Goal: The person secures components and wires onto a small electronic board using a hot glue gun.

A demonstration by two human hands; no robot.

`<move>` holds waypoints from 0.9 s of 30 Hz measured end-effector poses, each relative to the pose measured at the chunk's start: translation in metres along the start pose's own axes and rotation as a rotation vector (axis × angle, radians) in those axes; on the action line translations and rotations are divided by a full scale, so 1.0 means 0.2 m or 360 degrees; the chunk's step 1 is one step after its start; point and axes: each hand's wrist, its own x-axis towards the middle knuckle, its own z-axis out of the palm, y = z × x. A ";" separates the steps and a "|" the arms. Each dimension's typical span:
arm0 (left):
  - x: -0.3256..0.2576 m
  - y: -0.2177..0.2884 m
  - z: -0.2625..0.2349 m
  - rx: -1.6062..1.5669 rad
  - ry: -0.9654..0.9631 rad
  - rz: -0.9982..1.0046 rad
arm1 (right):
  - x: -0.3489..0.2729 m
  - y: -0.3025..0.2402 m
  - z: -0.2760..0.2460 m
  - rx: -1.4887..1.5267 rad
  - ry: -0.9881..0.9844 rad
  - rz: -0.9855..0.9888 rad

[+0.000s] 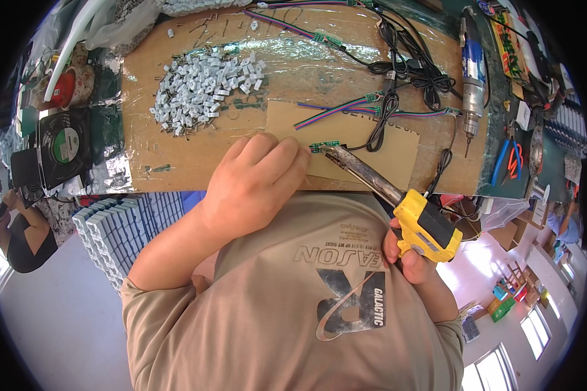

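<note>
My fingers could get burned if the yellow soldering iron [430, 228] slips, because its metal end is so near them and may be hot. A bump could also push the little green board [325, 146] away, or a tug on its black wire [375, 140] could. The board is by the near edge of the table [112, 133], around the middle. My right hand [409, 262] is wrapped around the iron's handle, just off that edge, with the metal end pointing up and left. My left hand [257, 179] reaches over the edge, knuckles up, fingers curled beside the board; I can't tell if they pinch it.
</note>
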 end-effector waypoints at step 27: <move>0.01 0.00 -0.01 0.0009 -0.0032 0.0009 | 0.03 -0.02 0.01 0.0018 0.0024 -0.0003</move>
